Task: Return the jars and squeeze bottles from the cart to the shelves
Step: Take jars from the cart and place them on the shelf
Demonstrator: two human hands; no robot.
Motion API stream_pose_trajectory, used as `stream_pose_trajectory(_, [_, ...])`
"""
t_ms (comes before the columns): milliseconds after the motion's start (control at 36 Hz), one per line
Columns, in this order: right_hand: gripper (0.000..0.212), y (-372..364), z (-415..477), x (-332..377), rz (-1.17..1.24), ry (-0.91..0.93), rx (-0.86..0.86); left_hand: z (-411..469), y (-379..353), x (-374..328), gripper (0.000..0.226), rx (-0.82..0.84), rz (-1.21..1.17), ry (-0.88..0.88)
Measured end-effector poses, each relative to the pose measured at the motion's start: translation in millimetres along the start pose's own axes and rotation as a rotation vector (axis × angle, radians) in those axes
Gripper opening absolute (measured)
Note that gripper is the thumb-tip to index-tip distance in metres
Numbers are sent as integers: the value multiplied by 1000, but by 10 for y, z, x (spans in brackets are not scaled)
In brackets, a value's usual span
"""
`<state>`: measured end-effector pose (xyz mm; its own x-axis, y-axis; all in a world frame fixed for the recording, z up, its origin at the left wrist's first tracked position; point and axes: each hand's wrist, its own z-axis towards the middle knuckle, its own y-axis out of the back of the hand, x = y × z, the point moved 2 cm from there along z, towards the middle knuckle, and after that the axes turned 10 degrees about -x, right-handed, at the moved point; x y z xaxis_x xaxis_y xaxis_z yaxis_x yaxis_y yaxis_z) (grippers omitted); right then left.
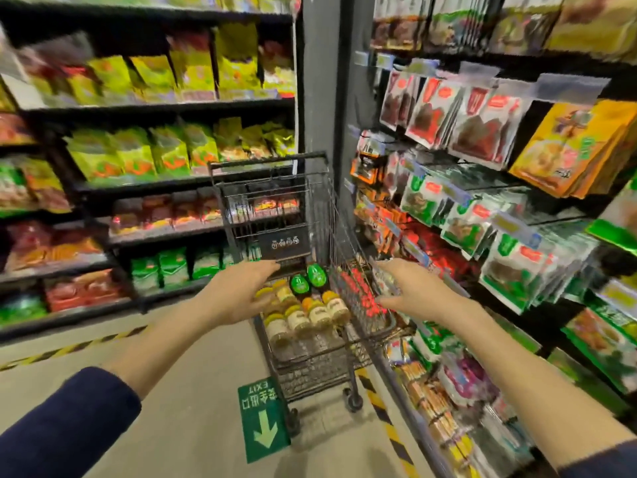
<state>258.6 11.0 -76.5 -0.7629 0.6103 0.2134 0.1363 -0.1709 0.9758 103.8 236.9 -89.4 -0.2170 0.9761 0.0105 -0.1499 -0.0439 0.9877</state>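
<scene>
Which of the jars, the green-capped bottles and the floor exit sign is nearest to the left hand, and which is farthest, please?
1. The jars, in the cart, right beside the left hand.
2. The green-capped bottles, just past the jars towards the cart's far end.
3. The exit sign, down on the floor beside the cart's wheels.

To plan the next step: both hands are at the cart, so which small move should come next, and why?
Probably lower the left hand onto a yellow-lidded glass jar in the black wire cart and grip it. It and the right hand look open and empty, and the left one is already beside the jars.
</scene>
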Motion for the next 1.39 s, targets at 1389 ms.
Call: stream_pose_trajectory(1389, [52, -3617, 3575, -974, 209, 98, 762, 1846, -4511, 947, 75, 516, -379, 996])
